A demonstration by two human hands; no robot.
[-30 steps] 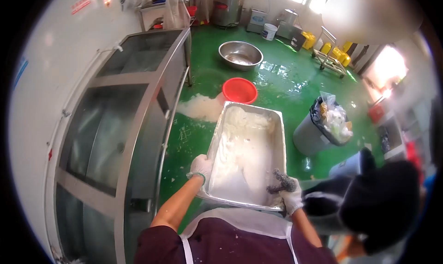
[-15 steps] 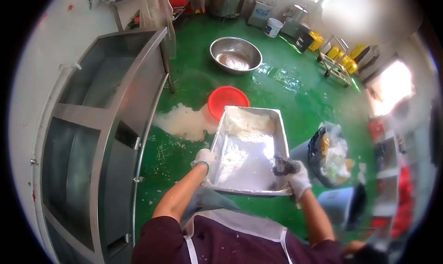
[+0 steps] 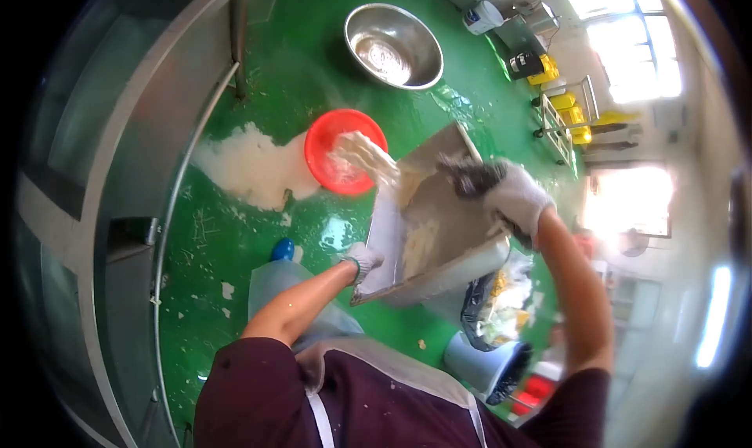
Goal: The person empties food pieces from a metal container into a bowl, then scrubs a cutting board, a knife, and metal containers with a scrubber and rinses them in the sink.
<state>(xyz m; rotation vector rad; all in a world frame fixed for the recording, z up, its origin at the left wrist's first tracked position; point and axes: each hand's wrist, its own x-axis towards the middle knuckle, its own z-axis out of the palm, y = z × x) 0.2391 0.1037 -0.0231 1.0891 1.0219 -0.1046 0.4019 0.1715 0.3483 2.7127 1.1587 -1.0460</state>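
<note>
A rectangular metal pan (image 3: 462, 272) is tilted steeply to the left, its right side raised. My left hand (image 3: 364, 261), in a white glove, is closed on the pan's lower left edge. My right hand (image 3: 521, 197), also gloved, grips a dark steel wool scourer (image 3: 470, 178) above the pan's raised side; whether its hidden fingers also hold the rim I cannot tell. Thick whitish slurry (image 3: 364, 154) pours off the pan's far left corner into a red basin (image 3: 323, 123) on the floor. Some whitish residue (image 3: 421, 248) clings inside the pan.
A whitish puddle (image 3: 254, 166) spreads on the wet green floor left of the basin. Beyond stands a large steel bowl (image 3: 431, 52). Steel sinks (image 3: 117, 142) line the left side. A blue bin (image 3: 478, 362) and a bag-lined bin with waste (image 3: 505, 303) are at the right. A wheeled cart (image 3: 558, 131) stands farther back.
The pan has gone from nearly level to steeply tilted, and slurry now flows into the red basin. My right hand has risen with the scourer. The camera view has turned.
</note>
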